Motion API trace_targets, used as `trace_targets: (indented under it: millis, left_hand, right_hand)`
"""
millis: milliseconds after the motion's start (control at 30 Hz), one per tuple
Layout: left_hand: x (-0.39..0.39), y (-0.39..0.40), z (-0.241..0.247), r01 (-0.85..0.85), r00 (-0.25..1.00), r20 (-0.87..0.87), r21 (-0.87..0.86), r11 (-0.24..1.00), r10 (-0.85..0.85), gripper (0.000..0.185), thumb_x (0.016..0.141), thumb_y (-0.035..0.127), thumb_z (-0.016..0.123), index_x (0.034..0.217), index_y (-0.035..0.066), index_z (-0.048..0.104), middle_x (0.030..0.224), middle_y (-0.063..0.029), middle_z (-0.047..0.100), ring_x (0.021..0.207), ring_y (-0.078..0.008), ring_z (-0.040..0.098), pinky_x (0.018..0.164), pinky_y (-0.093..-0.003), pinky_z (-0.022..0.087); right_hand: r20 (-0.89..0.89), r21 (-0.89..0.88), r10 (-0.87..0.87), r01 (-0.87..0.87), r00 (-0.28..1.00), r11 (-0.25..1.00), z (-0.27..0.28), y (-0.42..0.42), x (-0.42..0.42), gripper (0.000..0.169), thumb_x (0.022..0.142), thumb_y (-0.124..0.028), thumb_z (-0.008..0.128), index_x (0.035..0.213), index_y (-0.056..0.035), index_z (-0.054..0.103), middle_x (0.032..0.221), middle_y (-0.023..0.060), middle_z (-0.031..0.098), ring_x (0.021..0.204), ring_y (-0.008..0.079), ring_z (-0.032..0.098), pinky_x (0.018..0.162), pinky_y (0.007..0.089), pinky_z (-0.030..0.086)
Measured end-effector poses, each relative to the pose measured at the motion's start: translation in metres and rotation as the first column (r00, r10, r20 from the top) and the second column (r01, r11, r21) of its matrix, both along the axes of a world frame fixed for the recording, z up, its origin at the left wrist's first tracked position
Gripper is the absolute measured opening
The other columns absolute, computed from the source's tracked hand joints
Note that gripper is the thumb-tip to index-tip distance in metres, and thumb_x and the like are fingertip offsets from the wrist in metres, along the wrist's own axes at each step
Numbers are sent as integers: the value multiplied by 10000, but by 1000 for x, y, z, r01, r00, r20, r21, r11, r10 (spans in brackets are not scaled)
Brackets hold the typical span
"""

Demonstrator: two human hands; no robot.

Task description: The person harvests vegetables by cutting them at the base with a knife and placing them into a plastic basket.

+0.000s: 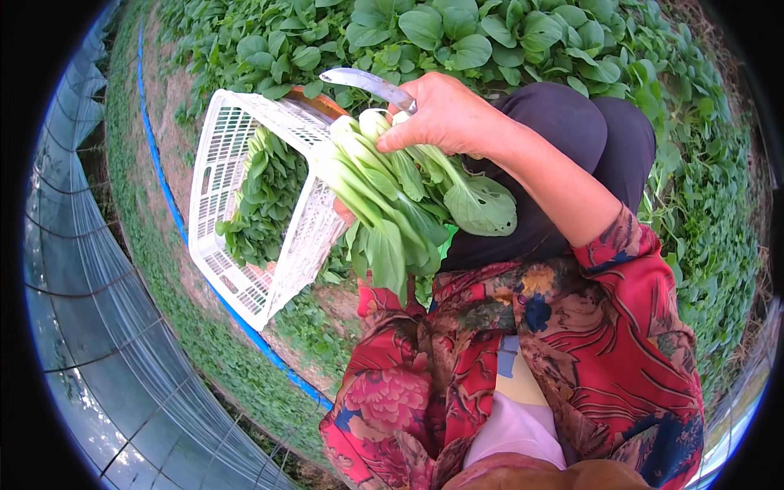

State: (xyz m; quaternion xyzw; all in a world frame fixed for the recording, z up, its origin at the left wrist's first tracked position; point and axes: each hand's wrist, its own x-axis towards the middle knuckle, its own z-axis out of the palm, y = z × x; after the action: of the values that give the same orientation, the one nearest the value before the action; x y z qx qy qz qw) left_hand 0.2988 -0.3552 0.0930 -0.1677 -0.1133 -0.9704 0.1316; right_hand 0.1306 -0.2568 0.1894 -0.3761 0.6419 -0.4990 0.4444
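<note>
A small curved knife (367, 84) is gripped in my right hand (438, 116), its blade pointing left and its handle hidden in the palm. The thumb and fingers of that hand also press on the pale stem ends of a bunch of bok choy (367, 177). One leaf of the bunch has small holes. My left hand (344, 212) is mostly hidden under the bunch and holds it from below; only a bit of skin shows by the crate's edge. Left of the bunch stands a white plastic crate (294, 245) with bok choy (269, 190) stacked inside.
Leafy plants (471, 37) grow densely ahead and to the right. A blue hose (162, 171) runs along the ground past the crate. Plastic sheeting on a frame (104, 257) forms a wall at left. My bent knees (557, 122) are close to the right hand.
</note>
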Motion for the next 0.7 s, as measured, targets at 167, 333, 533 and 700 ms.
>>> trace_targets:
  millis: [167,333,533,700]
  left_hand:
    - [5,2,4,-68,995,73,7,998,68,608,862,328,568,1372,83,347,1226,-105,537,1061,-222,562,858,-377,463]
    - [14,3,11,-148,977,152,-9,989,148,619,848,320,586,1368,79,353,1225,-104,539,1063,-222,562,864,-378,461]
    - [25,11,22,-244,932,259,-67,967,253,632,832,309,607,1364,74,360,1223,-102,542,1065,-223,561,872,-378,458]
    - [30,14,31,-340,856,354,-163,926,377,643,818,301,624,1360,70,366,1221,-101,544,1067,-223,561,878,-379,455]
  right_hand:
    - [128,20,54,-57,990,998,11,4,4,310,629,-222,806,808,-34,636,618,4,568,462,65,454,400,224,328]
    - [396,70,101,-140,913,988,7,5,7,369,604,-226,817,845,-17,632,601,15,558,403,62,414,357,230,287]
    - [409,125,106,-170,906,977,6,2,12,338,608,-203,812,820,-27,616,561,6,516,377,68,371,350,243,273]
    - [452,88,162,-225,877,970,4,-2,13,347,614,-204,826,827,-44,603,577,4,517,385,65,373,347,249,259]
